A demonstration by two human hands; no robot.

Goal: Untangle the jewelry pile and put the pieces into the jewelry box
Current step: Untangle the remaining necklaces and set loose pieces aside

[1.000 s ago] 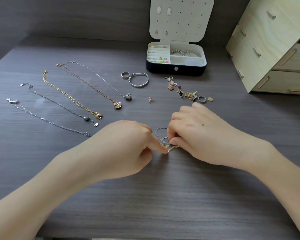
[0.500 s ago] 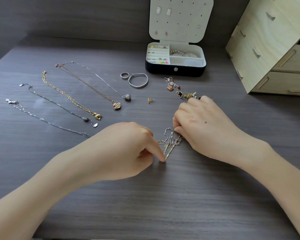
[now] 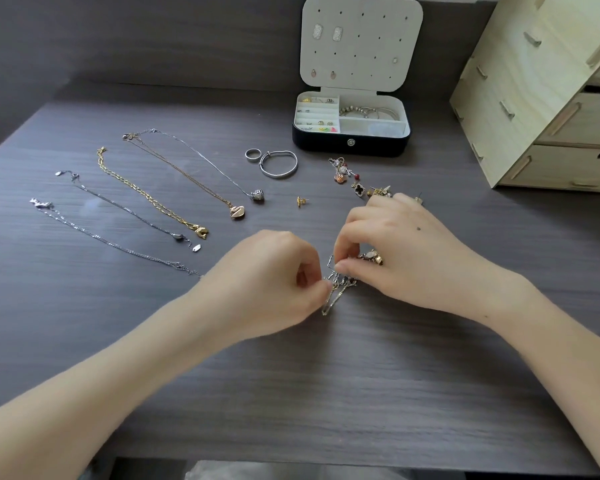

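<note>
Two hands on one knot. Left hand (image 3: 274,282): thumb and forefinger curled tight, pinching the near-left edge of the tangle (image 3: 338,287). Right hand (image 3: 402,251): fingertips (image 3: 340,268) pinching a strand at its upper side, with a beaded gold-toned charm (image 3: 371,258) tucked under the palm. The tangle is thin silver and gold chain, low over the table (image 3: 326,393) between both hands, well apart from the jewelry box (image 3: 326,145).

Progress, by my reading: about midway. Five chains lie straight and separate at left, one with a swan pendant (image 3: 238,213), so they are freed but not boxed. The box stands open at the far edge, with small pieces already in its left slots and bangles at back right.

Left to do: this knot, then all the transfers.

Around: a ring (image 3: 252,155) touching a bangle (image 3: 278,163), and a lone gold stud (image 3: 302,201). An earring cluster (image 3: 355,183) sits just beyond the right knuckles, on the way to the box and easily swept. A wooden drawer unit (image 3: 551,98) stands at right, clear of the work.
</note>
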